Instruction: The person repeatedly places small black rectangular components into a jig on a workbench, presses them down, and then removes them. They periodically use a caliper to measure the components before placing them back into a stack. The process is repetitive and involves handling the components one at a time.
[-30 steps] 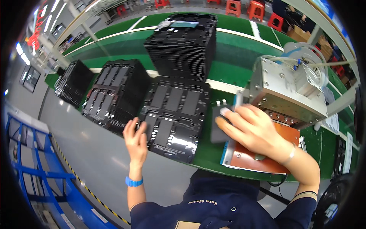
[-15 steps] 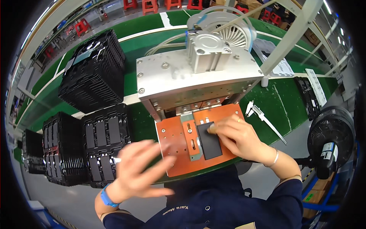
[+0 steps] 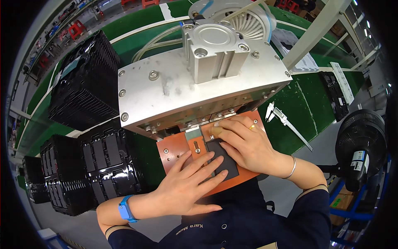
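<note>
A flat black pouch battery cell point(image 3: 222, 154) with small metal tabs at its far end lies on the orange base plate point(image 3: 169, 150) of a metal press point(image 3: 159, 95). An orange-and-green guide strip point(image 3: 195, 145) runs along the cell's left side. My left hand point(image 3: 188, 178) is open, its spread fingers lying across the strip and reaching onto the cell. My right hand point(image 3: 246, 143) bends over the cell's far right end, with its thumb on the black face and a covered fingertip by the tabs. Its outer fingers are curled together.
Stacked black trays point(image 3: 85, 83) stand at the left, and nearer trays point(image 3: 105, 155) hold several similar cells. Digital calipers point(image 3: 288, 124) lie right of the press. A black fan point(image 3: 360, 145) stands at the far right. Behind the press is a white reel point(image 3: 248, 23).
My left hand has moved right and down onto the guide strip and cell. My right hand has shifted to the cell's tab end. The view has come nearer to the press.
</note>
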Motion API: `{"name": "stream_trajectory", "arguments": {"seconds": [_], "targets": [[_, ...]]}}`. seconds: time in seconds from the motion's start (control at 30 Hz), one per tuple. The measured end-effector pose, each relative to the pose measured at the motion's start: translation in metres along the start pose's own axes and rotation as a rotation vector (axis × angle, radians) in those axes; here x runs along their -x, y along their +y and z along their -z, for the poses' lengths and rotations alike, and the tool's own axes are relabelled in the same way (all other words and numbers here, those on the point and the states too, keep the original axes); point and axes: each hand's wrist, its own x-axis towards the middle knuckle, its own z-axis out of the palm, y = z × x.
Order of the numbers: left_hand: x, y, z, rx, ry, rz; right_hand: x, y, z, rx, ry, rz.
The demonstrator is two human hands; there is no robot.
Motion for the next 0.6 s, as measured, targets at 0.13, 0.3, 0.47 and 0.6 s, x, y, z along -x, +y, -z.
{"name": "stream_trajectory", "arguments": {"seconds": [0.13,0.3,0.47,0.6], "targets": [[-0.002,-0.001,0.000,0.005,-0.001,-0.004,0.003,0.004,0.002,-0.012,-0.068,0.051],[0.000,-0.002,-0.001,0.024,0.020,0.008,0.003,0.001,0.006,-0.046,0.005,0.018],[0.009,-0.009,0.002,0.089,0.133,0.055,0.033,-0.022,0.036,-0.184,-0.071,-0.068],[0.012,-0.019,-0.001,0.087,0.186,0.051,0.045,-0.023,0.024,-0.192,-0.110,-0.011]]}}
